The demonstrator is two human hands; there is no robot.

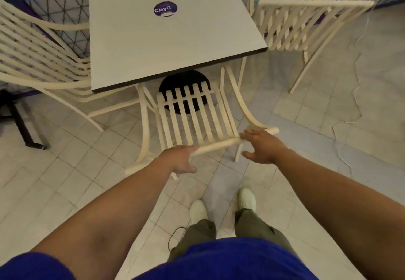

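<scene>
The tiled floor (65,170) fills most of the view, and on it stands a square grey counter (171,45) with a round black base (184,80) under it. Two cream slatted chairs are at its sides, the left side chair (43,49) and the right side chair (306,23), both well apart from the hands. The thing in work is the near chair (192,115), made of the same cream slats. It stands between the person and the counter, with its front part under the counter edge and its back toward the person. Its top rail (219,146) runs across between both hands. The left hand (179,161) holds the left part of this rail with the fingers curled round it, though the fingertips are hidden behind the rail. The right hand (263,146) lies over the right part of the rail, with its fingers (249,134) spread and straight and the thumb apart below; as far as I can see it touches the rail but does not close on it. I judge the near chair to be light and stiff, with thin bent slats on thin legs, so it should slide or lift easily, but its legs may catch in the tile joints. The best hold is on the top rail, one hand near each end, so that the chair does not turn. The smallest thing is the round purple sticker (165,9) on the counter.
</scene>
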